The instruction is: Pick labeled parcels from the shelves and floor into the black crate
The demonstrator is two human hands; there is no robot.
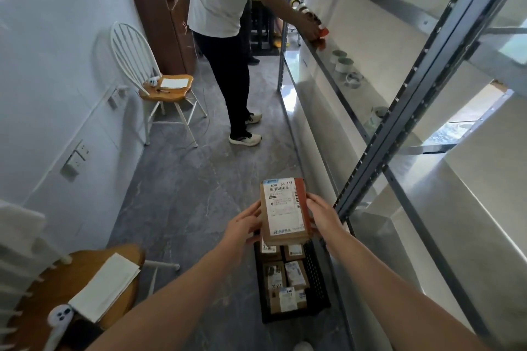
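Note:
I hold a brown cardboard parcel (283, 211) with a white shipping label face up, above the far end of the black crate (315, 273). My left hand (245, 225) grips its left edge and my right hand (322, 215) grips its right edge. The crate sits on the grey floor beside the metal shelving and holds several labeled cardboard parcels (286, 279). The held parcel hides part of the crate's far end.
Metal shelving (399, 122) runs along the right, with tape rolls (343, 65) on one shelf. A person in a white shirt (225, 45) stands ahead, reaching to that shelf. A white chair (162, 85) stands left; another wooden seat with paper (94, 288) is near left.

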